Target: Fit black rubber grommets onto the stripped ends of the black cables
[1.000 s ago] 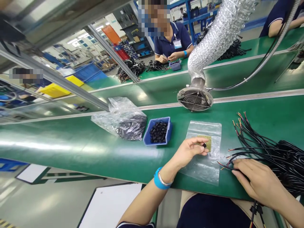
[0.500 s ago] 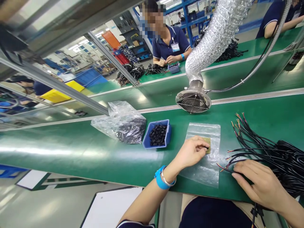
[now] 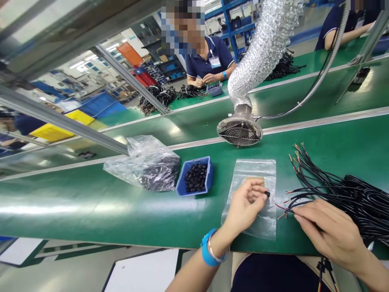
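My left hand (image 3: 247,205) pinches a small black part (image 3: 267,194) between thumb and fingers, over a clear zip bag (image 3: 255,168) lying on the green bench. Behind its fingers a bit of a yellowish-green piece (image 3: 259,180) shows; the rest is hidden. My right hand (image 3: 330,229) has thumb and fingertips closed on the end of a black cable (image 3: 288,210), whose bare coloured wires point at the left hand. Just beyond the right hand lies a pile of black cables (image 3: 364,194) with stripped ends.
A blue bin (image 3: 209,184) of black parts and a plastic bag (image 3: 152,166) of dark items stand to the left. A round extractor hood (image 3: 240,132) hangs above the bench's back. Across the partition a person (image 3: 208,61) works with both hands.
My left hand has turned, so the black part now shows at its fingertips. The right hand's fingers have closed on the cable end. The whole view has shifted slightly.
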`<state>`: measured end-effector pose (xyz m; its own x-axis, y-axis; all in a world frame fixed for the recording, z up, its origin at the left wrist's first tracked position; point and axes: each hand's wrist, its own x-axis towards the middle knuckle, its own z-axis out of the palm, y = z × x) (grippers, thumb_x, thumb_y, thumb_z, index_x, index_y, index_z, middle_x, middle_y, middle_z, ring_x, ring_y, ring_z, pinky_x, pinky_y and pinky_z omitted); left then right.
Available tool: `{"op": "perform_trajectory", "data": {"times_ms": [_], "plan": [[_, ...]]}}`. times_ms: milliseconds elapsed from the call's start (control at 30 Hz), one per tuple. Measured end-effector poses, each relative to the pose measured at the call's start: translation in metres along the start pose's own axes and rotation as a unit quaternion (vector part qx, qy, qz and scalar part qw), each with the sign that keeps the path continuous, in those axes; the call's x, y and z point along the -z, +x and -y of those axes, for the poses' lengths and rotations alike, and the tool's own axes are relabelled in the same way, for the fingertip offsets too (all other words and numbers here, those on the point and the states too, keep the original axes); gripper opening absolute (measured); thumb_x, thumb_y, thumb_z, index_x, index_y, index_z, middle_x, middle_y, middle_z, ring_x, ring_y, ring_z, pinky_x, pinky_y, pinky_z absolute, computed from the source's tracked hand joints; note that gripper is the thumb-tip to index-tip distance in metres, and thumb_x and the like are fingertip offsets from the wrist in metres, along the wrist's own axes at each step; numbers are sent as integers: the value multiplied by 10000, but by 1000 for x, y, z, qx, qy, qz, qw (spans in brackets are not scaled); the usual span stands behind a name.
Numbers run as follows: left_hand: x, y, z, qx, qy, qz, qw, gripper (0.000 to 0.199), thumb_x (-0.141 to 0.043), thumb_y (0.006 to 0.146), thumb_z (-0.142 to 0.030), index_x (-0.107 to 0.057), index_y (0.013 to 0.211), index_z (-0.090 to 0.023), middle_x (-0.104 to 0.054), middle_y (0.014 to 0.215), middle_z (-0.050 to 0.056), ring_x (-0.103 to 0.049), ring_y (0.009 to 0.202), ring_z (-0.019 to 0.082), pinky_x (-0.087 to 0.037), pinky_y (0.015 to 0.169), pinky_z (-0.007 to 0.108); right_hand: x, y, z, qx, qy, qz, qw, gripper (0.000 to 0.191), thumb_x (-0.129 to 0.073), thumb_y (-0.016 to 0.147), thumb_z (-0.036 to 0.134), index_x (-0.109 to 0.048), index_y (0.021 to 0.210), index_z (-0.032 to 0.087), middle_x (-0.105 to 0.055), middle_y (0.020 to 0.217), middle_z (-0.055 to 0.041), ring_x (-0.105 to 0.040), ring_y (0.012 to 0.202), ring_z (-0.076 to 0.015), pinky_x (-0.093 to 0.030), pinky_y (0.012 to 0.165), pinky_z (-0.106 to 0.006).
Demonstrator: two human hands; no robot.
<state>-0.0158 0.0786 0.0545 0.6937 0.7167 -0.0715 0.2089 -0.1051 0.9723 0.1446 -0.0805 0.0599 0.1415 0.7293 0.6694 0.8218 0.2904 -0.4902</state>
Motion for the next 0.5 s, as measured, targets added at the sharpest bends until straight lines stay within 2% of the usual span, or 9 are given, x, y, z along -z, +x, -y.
{"op": "perform_trajectory", "data": {"times_ms": [67,167,300,500], "plan": [[-12,-12,-7,88,-197,-17,976,304,-728,777,-265,-599,1034,-164,-693,947,50,-703,767,153,-584,682,246,2,2,1,-23,24,-9,999,211,-586,879,56,-639,1048,172,-691,834,-21,-628,730,-113,-516,693,-244],[-27,-22,-15,141,-344,-37,928,390,-864,667,-301,-627,934,-143,-695,870,17,-693,670,105,-580,639,181,4,2,1,-41,44,-7,998,215,-584,884,56,-628,1051,185,-682,833,-13,-617,726,-105,-507,670,-234],[-33,-25,-19,150,-404,-40,901,433,-930,595,-290,-647,883,-133,-705,806,-4,-688,618,85,-578,605,145,4,0,0,-45,35,-16,998,191,-597,882,63,-629,1024,187,-679,840,-8,-623,736,-95,-506,686,-218],[-31,-25,-17,151,-403,-36,902,429,-936,595,-286,-657,879,-126,-714,815,5,-716,665,114,-594,613,151,3,0,0,-52,30,-33,998,177,-607,874,71,-641,1003,187,-679,819,-4,-628,718,-99,-509,673,-217]]}}
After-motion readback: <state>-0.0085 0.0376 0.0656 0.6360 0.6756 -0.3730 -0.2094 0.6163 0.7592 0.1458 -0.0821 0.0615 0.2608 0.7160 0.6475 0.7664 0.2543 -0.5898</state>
